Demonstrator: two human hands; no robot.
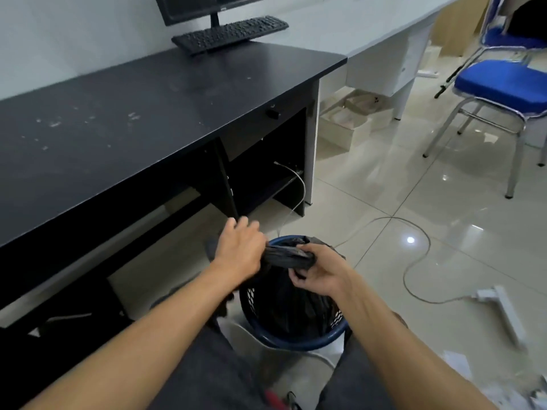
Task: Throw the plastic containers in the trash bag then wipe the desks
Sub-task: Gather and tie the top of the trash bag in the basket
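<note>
A round blue mesh plastic wastebasket stands on the tiled floor between the person's knees, and everything here is placed from it. A black plastic trash bag lines the basket, and its mouth is gathered into a twisted rope just above the rim. The long axis of that rope runs roughly side to side, from one hand to the other. The left hand is above the basket's left edge with its fingers curled round the left end of the gathered neck, though blur hides the exact grip. The right hand is over the basket's middle and grips the right end, thumb on top and fingers tucked under. Both hands already hold the bag, so neither needs to reach. Tying or lifting it out probably depends on drawing the two ends across each other. No plastic containers show, and whether they are inside the bag cannot be told. The smudged black laminate desk is up and to the left of the basket, nearer the left hand. The pale white desk is beyond it, further from the basket. Neither looks wiped yet. A white cable loops on the floor to the right of the basket.
</note>
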